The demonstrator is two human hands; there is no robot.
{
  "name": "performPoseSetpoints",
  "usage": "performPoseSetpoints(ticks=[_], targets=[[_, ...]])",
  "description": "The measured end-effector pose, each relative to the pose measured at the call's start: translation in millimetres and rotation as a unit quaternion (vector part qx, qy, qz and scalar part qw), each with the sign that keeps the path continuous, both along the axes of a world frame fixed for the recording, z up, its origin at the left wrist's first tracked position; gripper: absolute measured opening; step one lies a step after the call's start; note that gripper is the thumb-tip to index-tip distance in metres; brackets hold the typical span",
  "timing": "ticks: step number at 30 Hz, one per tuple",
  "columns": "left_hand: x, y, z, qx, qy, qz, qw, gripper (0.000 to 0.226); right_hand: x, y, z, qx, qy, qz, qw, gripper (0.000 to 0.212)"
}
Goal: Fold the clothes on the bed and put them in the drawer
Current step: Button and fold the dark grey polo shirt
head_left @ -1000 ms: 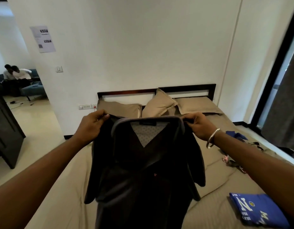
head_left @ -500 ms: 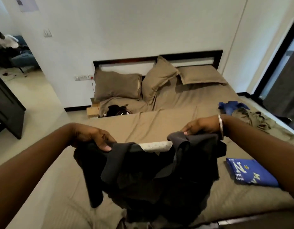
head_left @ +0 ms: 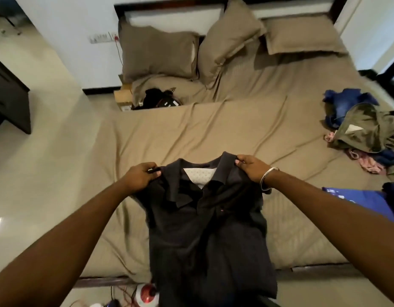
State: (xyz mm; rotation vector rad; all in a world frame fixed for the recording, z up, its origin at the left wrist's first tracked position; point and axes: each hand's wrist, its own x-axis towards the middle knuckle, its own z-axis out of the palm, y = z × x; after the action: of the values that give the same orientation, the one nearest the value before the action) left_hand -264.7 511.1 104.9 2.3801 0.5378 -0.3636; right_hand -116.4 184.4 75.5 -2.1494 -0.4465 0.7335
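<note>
A dark collared polo shirt [head_left: 209, 231] lies front-up on the near part of the bed [head_left: 213, 129], its hem hanging over the bed's foot edge. My left hand [head_left: 140, 177] pinches its left shoulder and my right hand [head_left: 250, 168], with a metal bangle at the wrist, pinches the right shoulder by the collar. A folded blue shirt [head_left: 359, 201] lies on the bed to the right. A heap of unfolded clothes [head_left: 366, 127], blue, olive and pink, sits at the bed's right side. No drawer is in view.
Three tan pillows [head_left: 158, 52] lean at the headboard. A dark bundle [head_left: 158, 100] sits at the bed's left side beside a cardboard box [head_left: 123, 99]. Dark furniture [head_left: 8, 96] stands at the far left. Small items and cables [head_left: 145, 294] lie on the floor at the bed's foot.
I held the shirt up at chest height a second ago. Both hands have brought it down, and it now lies spread on the bed. My view has tipped downward.
</note>
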Motion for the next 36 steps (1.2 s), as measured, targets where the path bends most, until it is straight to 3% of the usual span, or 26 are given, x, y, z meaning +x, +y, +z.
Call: performPoseSetpoints(ticks=[4, 10, 15, 16, 18, 20, 23, 27, 32, 36], targets=[[32, 3, -60, 0.017, 0.001, 0.024, 1.0, 0.018, 40, 16, -82, -0.036, -0.041, -0.007, 0.998, 0.021], [109, 25, -130, 0.077, -0.044, 0.075, 0.993, 0.012, 117, 63, -137, -0.03, -0.166, -0.074, 0.983, 0.018], [165, 54, -228, 0.143, -0.004, 0.088, 0.986, 0.02, 136, 109, -203, -0.043, -0.336, -0.182, 0.923, 0.024], [170, 58, -256, 0.148, 0.006, 0.084, 0.985, 0.022, 122, 116, -226, -0.006, -0.35, -0.152, 0.924, 0.022], [169, 58, -300, 0.165, 0.014, 0.1, 0.981, 0.026, 82, 122, -269, 0.061, -0.325, 0.014, 0.944, 0.02], [163, 51, -326, 0.174, -0.004, 0.126, 0.977, 0.029, 47, 116, -302, 0.052, -0.309, 0.131, 0.94, 0.027], [151, 50, -364, 0.213, -0.088, 0.143, 0.963, 0.032, 32, 117, -346, -0.015, -0.359, 0.136, 0.923, 0.035], [149, 44, -382, 0.231, -0.154, 0.178, 0.944, 0.04, 33, 122, -364, -0.028, -0.418, 0.129, 0.899, 0.035], [133, 25, -362, 0.173, -0.265, 0.209, 0.925, 0.019, 31, 119, -378, -0.025, -0.436, 0.119, 0.892, 0.032], [104, -28, -333, 0.082, -0.338, 0.068, 0.935, 0.012, 32, 119, -382, -0.02, -0.44, 0.118, 0.89, 0.032]])
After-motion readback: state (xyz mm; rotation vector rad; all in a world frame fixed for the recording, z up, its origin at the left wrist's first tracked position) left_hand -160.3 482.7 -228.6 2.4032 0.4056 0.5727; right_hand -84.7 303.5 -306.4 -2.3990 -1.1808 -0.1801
